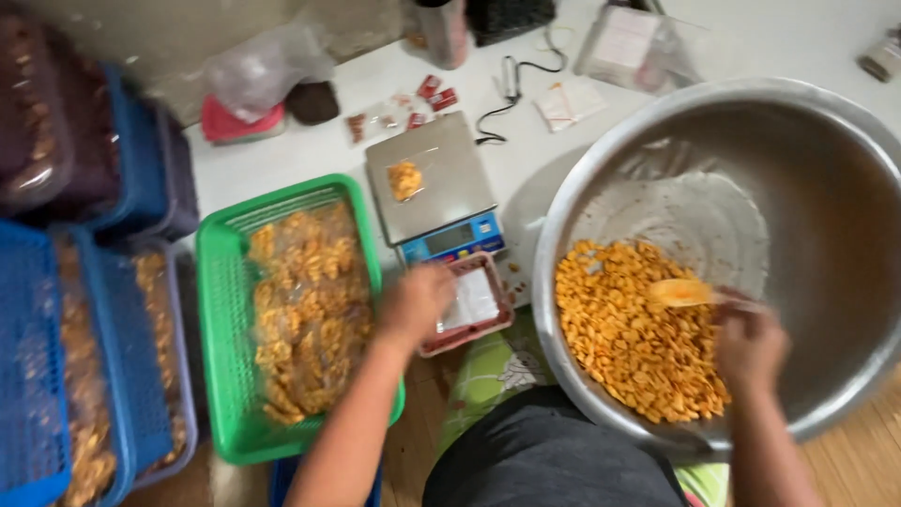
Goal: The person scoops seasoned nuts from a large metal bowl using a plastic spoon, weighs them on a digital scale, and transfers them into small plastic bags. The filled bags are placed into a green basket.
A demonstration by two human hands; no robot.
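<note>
Right hand [748,345] I see closed on yellow scoop [682,293] in steel bowl [826,225] of orange snacks [633,343], left hand [414,302] over small red tray [469,302], grip unclear, beside green basket [221,310].

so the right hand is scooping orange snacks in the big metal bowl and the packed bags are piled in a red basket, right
Not quite. The head view shows the packed bags piled in a green basket, not a red one. The rest holds: the right hand holds a scoop over the orange snacks in the big metal bowl.
</note>
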